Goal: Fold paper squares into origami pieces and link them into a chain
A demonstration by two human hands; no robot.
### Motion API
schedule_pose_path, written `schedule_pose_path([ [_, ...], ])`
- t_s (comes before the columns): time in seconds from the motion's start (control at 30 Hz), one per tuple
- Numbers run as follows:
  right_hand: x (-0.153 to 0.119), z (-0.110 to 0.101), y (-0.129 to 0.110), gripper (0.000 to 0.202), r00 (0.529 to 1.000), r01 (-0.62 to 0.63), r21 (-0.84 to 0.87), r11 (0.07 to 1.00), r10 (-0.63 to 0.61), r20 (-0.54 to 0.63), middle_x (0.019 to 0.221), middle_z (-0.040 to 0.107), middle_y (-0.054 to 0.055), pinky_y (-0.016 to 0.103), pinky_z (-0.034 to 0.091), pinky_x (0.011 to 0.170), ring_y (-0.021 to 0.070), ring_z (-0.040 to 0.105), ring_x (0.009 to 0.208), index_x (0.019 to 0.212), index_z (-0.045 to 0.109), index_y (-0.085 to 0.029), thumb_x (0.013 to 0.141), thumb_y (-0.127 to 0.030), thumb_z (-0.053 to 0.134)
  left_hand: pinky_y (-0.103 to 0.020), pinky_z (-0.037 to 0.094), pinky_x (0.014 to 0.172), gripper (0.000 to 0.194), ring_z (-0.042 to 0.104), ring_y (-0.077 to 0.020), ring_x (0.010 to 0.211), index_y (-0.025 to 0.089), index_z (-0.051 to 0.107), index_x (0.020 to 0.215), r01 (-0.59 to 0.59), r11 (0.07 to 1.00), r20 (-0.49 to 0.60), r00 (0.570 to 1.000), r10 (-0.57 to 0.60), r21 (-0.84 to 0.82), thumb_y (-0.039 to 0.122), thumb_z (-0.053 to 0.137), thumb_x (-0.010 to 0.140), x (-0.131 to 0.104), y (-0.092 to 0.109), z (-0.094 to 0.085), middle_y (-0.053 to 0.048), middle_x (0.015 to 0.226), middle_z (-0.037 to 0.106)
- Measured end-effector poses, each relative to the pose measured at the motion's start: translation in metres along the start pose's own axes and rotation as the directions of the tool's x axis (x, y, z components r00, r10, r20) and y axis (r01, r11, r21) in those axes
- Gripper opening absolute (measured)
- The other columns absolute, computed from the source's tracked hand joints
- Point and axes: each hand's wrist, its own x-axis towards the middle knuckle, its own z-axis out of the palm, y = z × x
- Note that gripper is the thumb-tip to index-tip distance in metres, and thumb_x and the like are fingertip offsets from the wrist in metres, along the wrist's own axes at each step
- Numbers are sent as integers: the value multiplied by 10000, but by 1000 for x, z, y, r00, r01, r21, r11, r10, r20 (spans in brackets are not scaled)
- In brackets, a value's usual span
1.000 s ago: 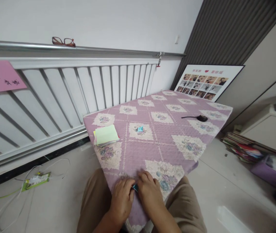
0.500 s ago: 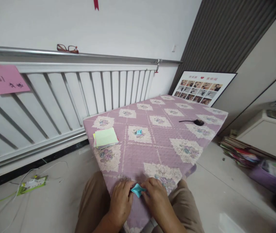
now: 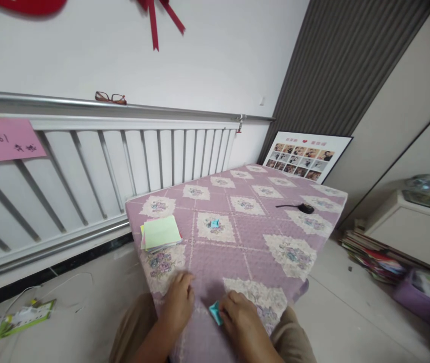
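Note:
My right hand point(image 3: 239, 315) is closed on a small piece of folded blue paper point(image 3: 215, 313), with thumb and fingertips at its right side, low over the near end of the table. Part of the paper is hidden under the fingers. My left hand point(image 3: 179, 298) is off the paper, to its left, loosely curled near the cloth with thumb and fingers a little apart and nothing visible in it. Farther up the cloth lies a second small folded blue paper point(image 3: 215, 223). A stack of square coloured paper sheets point(image 3: 161, 233), pale green on top, sits at the left edge.
A purple flowered cloth point(image 3: 215, 262) covers the table. A black spoon-like object point(image 3: 305, 208) lies at right, and a framed photo board point(image 3: 305, 157) leans at the far end. The radiator point(image 3: 154, 159) runs along the left; a power strip point(image 3: 25, 318) is on the floor.
My left hand has let go of the blue paper and moved left and slightly up. My right hand keeps hold of the paper. The camera view has tilted upward.

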Motion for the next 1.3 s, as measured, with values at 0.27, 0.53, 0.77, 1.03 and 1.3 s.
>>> schedule_pose_path([
  [0.27, 49, -18, 46, 198, 998, -47, -58, 997, 45, -38, 849, 650, 33, 274, 327, 678, 167, 606, 792, 804, 655, -212, 878, -176, 475, -417, 251, 1016, 345, 361, -259, 1244, 252, 568, 1171, 94, 959, -19, 996, -92, 266, 255, 474, 838, 65, 17, 16, -62, 1321, 478],
  [0.53, 115, -23, 98, 241, 996, -50, -212, 976, 33, -82, 853, 677, 23, 290, 248, 689, 155, 603, 802, 808, 656, -224, 914, -204, 440, -411, 198, 1043, 383, 308, -252, 1291, 285, 524, 1242, 105, 915, -20, 994, -106, 390, 296, 430, 871, 74, 16, 31, -51, 1386, 434],
  [0.77, 199, -43, 154, 235, 997, 11, -282, 959, -33, -74, 833, 668, 34, 308, 203, 689, 157, 579, 796, 805, 658, -204, 914, -193, 450, -410, 178, 1054, 428, 317, -228, 1297, 315, 540, 1233, 144, 915, -19, 989, -148, 378, 231, 412, 833, 79, 17, 36, -19, 1389, 444],
  [1.03, 280, -44, 195, 233, 993, 91, -316, 944, -112, -49, 868, 660, 45, 319, 187, 714, 166, 543, 847, 772, 672, -197, 888, -203, 471, -446, 176, 1063, 479, 306, -260, 1328, 306, 557, 1245, 260, 871, 98, 940, -327, 417, 246, 441, 784, 94, 25, 35, -22, 1434, 421],
  [1.3, 308, -40, 201, 241, 978, 205, -293, 934, -207, 25, 890, 649, 52, 321, 195, 731, 165, 512, 867, 793, 669, -196, 905, -230, 458, -451, 195, 1068, 496, 316, -281, 1337, 330, 589, 1218, 278, 850, 78, 935, -347, 448, 253, 485, 739, 97, 13, 46, 1, 1444, 416],
])
